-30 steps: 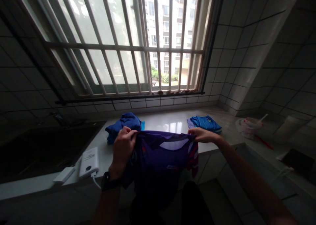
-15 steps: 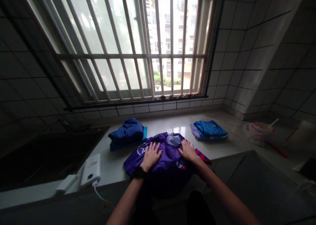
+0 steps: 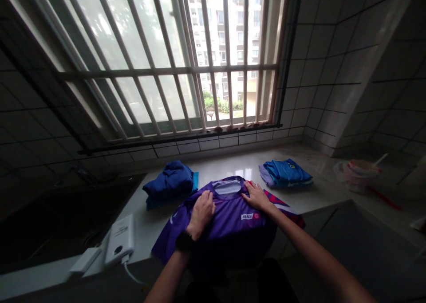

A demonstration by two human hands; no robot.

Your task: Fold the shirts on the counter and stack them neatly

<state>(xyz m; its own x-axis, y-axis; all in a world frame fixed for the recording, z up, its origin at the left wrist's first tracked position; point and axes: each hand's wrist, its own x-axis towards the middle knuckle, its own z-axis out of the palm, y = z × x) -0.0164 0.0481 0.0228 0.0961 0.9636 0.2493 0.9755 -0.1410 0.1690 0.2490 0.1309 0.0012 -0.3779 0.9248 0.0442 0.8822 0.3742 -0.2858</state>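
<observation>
A purple sports jersey [image 3: 229, 218] lies spread on the counter with its collar toward the window and a small white logo on its chest. My left hand [image 3: 201, 214] rests flat on its front, holding nothing, with a black watch [image 3: 184, 241] on the wrist. My right hand [image 3: 256, 196] presses near the collar on the other shoulder, fingers apart. A red-striped sleeve [image 3: 282, 205] sticks out past that hand. The jersey's lower part hangs over the counter edge into shadow.
Two folded blue garments [image 3: 169, 183] [image 3: 285, 173] lie on the white counter [image 3: 233, 165] on either side of the jersey. A white power bank [image 3: 120, 241] and plug [image 3: 84, 259] sit near the dark sink [image 3: 56, 223]. A plastic cup [image 3: 359, 174] stands right, beneath a barred window [image 3: 166, 59].
The jersey, held up by both hands a second ago, has come down onto the counter. It is now spread wider with its collar showing, and both hands lie flat on it.
</observation>
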